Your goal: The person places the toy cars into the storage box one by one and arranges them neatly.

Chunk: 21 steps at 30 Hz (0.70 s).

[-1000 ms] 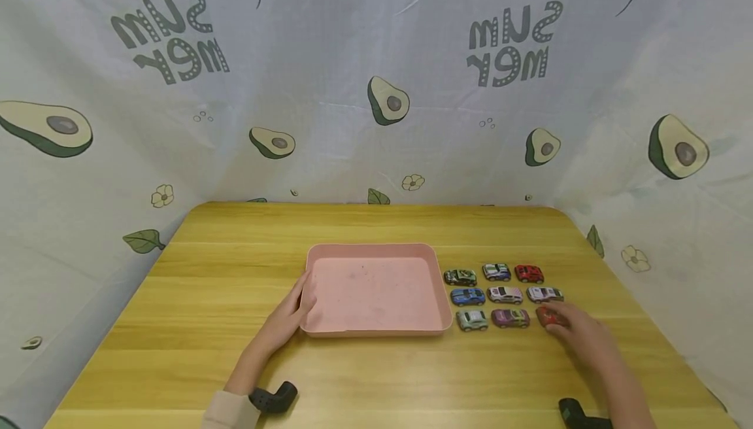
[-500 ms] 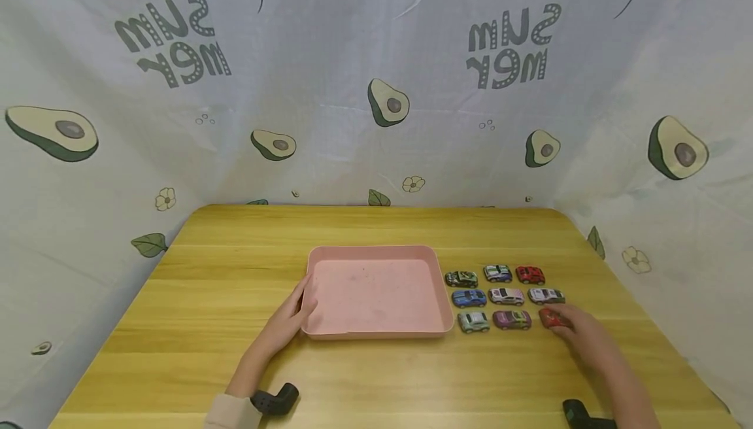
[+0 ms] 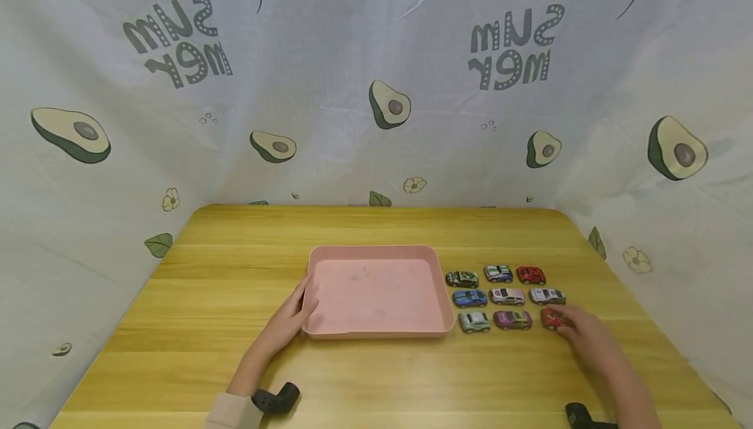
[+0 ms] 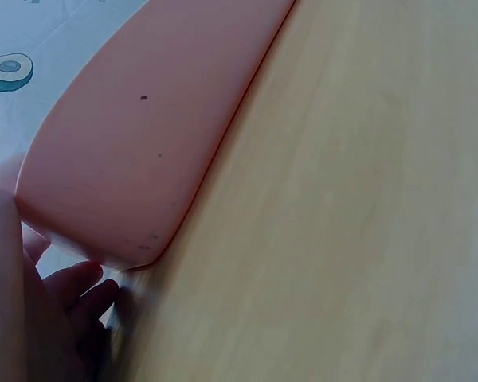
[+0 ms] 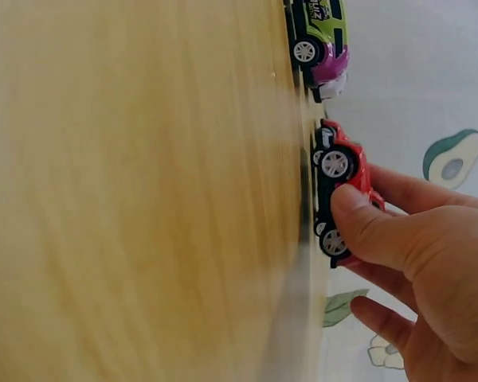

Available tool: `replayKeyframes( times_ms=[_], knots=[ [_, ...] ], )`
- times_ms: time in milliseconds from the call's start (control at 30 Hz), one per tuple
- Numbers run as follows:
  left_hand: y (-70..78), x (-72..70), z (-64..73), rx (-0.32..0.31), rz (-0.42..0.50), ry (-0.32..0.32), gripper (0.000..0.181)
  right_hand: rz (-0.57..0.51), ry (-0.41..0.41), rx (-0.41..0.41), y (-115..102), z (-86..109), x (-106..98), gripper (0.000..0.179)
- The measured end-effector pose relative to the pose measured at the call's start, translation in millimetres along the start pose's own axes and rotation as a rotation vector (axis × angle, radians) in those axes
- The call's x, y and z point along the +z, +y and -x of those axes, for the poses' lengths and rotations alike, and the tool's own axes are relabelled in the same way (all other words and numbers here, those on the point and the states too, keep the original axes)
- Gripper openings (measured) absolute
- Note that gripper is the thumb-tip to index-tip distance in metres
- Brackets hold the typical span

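Note:
My left hand [image 3: 284, 322] grips the left wall of a shallow pink tray [image 3: 376, 335], thumb over the rim and fingers outside. In the left wrist view the tray's wall [image 4: 135, 135] stands on the table, with the fingers curled by its corner. My right hand [image 3: 594, 341] pinches a red toy car [image 3: 552, 318] at the near right of a grid of toy cars. The right wrist view shows the thumb on the side of this red car [image 5: 342, 171], its wheels at or just above the tabletop; contact is unclear. A purple-and-green toy car [image 3: 512, 320] stands left of it.
Several other toy cars stand in rows right of the tray, among them a blue one [image 3: 469, 298], a pale green one [image 3: 474, 322] and another red one [image 3: 531, 275]. A printed white cloth [image 3: 329, 76] hangs behind the wooden table [image 3: 376, 383].
The head view has shifted slightly. My right hand has edged a little to the right at the red toy car; the left hand, tray and other cars keep their places.

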<state>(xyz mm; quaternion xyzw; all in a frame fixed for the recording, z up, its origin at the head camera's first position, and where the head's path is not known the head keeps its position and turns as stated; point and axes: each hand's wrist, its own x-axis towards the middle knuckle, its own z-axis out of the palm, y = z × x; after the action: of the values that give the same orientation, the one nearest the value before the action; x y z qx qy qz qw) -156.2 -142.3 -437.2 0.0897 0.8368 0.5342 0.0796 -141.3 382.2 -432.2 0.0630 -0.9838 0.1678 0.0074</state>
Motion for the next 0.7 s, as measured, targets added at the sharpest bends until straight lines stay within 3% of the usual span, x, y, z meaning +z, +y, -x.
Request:
replayKeyframes(
  times_ms=[367,700],
  knots=[
    [-1.2,-0.5,0.5,-0.005,0.005,-0.008,0.060,0.012,-0.028,0.113,-9,5.1,-9,0.054],
    [1.5,-0.2,1.2,-0.013,0.004,0.002,0.060,0.096,0.122,0.021,-28,3.6,-18,0.039]
  ],
)
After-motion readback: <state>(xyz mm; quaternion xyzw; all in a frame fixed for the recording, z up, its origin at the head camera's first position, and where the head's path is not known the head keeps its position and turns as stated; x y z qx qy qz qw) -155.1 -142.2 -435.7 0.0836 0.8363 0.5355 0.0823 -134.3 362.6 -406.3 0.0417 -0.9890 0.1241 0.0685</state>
